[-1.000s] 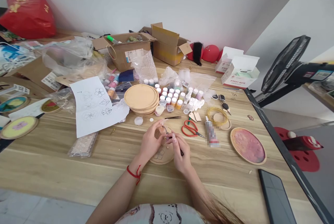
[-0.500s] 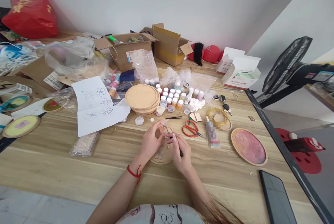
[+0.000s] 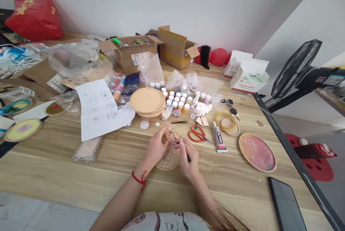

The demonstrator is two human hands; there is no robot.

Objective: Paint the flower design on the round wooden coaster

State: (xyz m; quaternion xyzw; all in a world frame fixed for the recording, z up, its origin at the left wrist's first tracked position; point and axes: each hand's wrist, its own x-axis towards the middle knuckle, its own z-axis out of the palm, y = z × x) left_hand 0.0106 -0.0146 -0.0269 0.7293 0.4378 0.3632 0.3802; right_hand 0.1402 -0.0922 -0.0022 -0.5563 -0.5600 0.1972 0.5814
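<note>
A round wooden plate (image 3: 167, 165) with a flower outline drawn on it lies under my hands. Above its upper part, my left hand (image 3: 156, 146) has its fingers curled inward in a pinch; whatever sits between the fingertips is too small to name. My right hand (image 3: 190, 161) grips a slim tool with a dark handle (image 3: 189, 159), its thin metal end pointing at the left fingertips. Black tweezers (image 3: 179, 121) rest just beyond the hands. To their right are red-handled scissors (image 3: 197, 134) and a glue tube (image 3: 220, 139).
Stacked wooden plates (image 3: 147, 101), white-capped paint jars (image 3: 180, 98) and a sheet of flower drawings (image 3: 98, 112) lie ahead. At right are a pink-painted plate (image 3: 257, 152), a coil of gold wire (image 3: 225, 120), a phone (image 3: 286, 202) and a fan (image 3: 296, 69). Cardboard boxes (image 3: 140, 53) stand behind.
The view has shifted very slightly. Both hands keep nearly the same pose over the plate, with the tool's end still at the left fingertips.
</note>
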